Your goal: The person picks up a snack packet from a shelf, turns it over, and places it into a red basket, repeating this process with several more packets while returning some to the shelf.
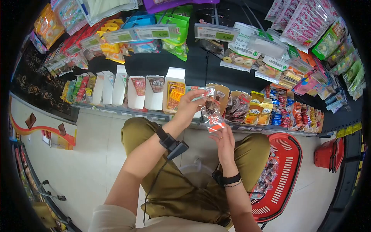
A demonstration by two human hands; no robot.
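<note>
I crouch in front of a low shop shelf (127, 111). Both hands hold one clear snack packet (211, 110) with dark pieces and a red label at its bottom. My left hand (190, 104) pinches the packet's top edge. My right hand (223, 141) supports its lower end from below, palm up. The packet hangs upright in front of an open brown display box (222, 94) on the shelf. Each wrist wears a black band, with a cable running from the left one.
A red shopping basket (284, 178) with wrapped snacks stands on the floor by my right knee. Another red basket (329, 154) sits further right. White display boxes (148, 92) line the shelf; hanging snack bags and price tags (216, 33) fill the racks above.
</note>
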